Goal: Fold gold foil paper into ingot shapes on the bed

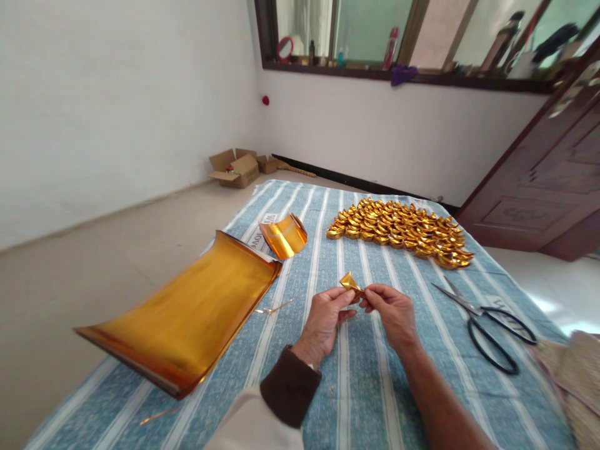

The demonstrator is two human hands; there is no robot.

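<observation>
Between my two hands is a small folded piece of gold foil paper [349, 281], its pointed flap sticking up above the fingers. My left hand [324, 319] pinches its left side with thumb and forefinger. On the other side, my right hand [392, 311] grips the lower right end with the fingertips, which hide part of the fold. Beyond the hands, many folded gold paper ingots [398, 228] stand packed in rows. A stack of large gold foil sheets [187, 306] lies to the left, and a curled bundle of smaller gold sheets [285, 237] rests behind it.
Black-handled scissors [487, 315] lie partly open on the right of the striped blue cloth [309, 400]. Thin gold scraps [274, 309] are near the left hand. An open cardboard box [237, 170] sits on the floor by the wall. A brown door [548, 169] stands at right.
</observation>
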